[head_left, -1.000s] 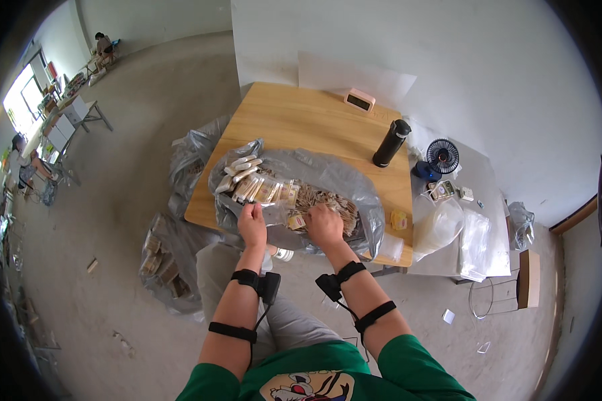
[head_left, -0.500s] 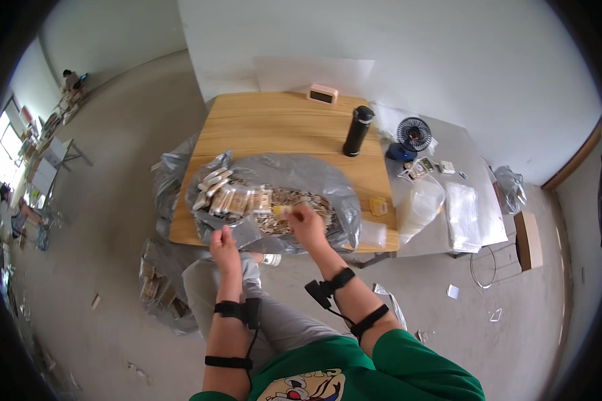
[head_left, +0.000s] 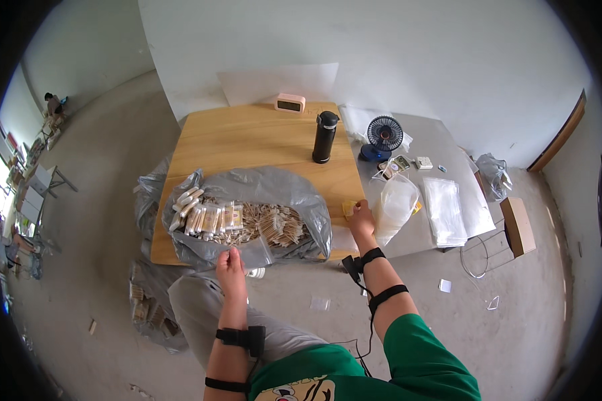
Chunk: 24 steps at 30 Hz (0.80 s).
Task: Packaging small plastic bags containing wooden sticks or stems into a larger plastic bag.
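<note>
Now the right hand (head_left: 362, 217) has been moved off the bag (head_left: 247, 217) to the desk's (head_left: 247, 137) right edge.
A small yellow packet (head_left: 348, 208) is touched by its fingers; the left hand (head_left: 230, 267) is held loosely curled, grasping nothing, at the near edge.

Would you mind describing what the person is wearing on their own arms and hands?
Both hands are bare. The left forearm carries two black straps with a small black box on the upper one. The right forearm has two black bands, a small black unit and a thin dark cable. The sleeves are green.

L hand (head_left: 230, 266) low-center of frame, fingers curled in a loose grip; R hand (head_left: 362, 219) center-right, arm stretched fwd, fingers bent down.
</note>
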### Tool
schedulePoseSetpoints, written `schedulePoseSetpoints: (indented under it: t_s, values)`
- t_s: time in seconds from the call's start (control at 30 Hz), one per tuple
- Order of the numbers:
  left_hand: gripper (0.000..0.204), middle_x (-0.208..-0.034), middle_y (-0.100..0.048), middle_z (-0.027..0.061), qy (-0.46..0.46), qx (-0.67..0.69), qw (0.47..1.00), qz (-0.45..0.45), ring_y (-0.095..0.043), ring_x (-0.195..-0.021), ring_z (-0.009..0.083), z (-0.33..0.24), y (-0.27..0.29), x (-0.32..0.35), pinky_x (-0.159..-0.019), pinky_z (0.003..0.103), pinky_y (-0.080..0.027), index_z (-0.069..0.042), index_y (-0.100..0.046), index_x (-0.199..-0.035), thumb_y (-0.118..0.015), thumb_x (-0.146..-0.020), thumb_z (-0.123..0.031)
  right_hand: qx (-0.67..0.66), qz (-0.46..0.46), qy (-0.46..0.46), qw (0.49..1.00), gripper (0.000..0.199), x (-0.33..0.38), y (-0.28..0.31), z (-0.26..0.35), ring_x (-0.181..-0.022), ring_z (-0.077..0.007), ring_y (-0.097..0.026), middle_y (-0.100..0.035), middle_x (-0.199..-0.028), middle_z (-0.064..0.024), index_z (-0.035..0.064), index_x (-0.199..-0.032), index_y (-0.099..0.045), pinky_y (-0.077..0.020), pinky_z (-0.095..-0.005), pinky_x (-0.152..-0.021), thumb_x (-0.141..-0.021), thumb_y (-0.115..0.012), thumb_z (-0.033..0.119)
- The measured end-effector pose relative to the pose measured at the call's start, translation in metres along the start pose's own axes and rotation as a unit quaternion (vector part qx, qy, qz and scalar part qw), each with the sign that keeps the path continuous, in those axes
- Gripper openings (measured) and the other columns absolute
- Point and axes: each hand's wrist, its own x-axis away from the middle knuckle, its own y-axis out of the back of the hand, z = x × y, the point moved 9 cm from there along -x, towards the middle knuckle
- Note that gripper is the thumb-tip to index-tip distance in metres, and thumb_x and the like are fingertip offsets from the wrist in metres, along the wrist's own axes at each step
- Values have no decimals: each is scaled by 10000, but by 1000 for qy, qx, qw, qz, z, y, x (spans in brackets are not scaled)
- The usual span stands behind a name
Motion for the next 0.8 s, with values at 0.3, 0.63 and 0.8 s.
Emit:
schedulePoseSetpoints:
  t_s: [0.3,0.63,0.8]
  values:
    - [249,-583,-448,-39,36,83,993,78,-374,-485,28,5,-48,8,-418,193,-280,-55,-545,-806,-542,-932,-269,179,37,52,982,161,-14,-9,-2,-888,-346,-624,-641,-974,-170,94,-982,-602,-499,-440,-734,-847,-525,135]
    - [274,-589,-460,-45,-15,-49,987,150,-385,-520,26,7,-103,47,-456,190,-292,-51,-567,-802,-556,-923,-297,-464,237,104,847,337,179,23,71,-589,-80,-505,-543,-737,-30,44,-1178,-390,-412,-214,-517,-885,-557,50]
    - [242,-590,-500,-22,-58,-103,979,163,-443,-537,53,9,-104,49,-498,213,-345,-34,-578,-780,-592,-899,-244,-413,149,57,897,310,162,35,32,-578,-99,-534,-559,-689,-51,17,-1101,-403,-425,-228,-515,-832,-546,-40]
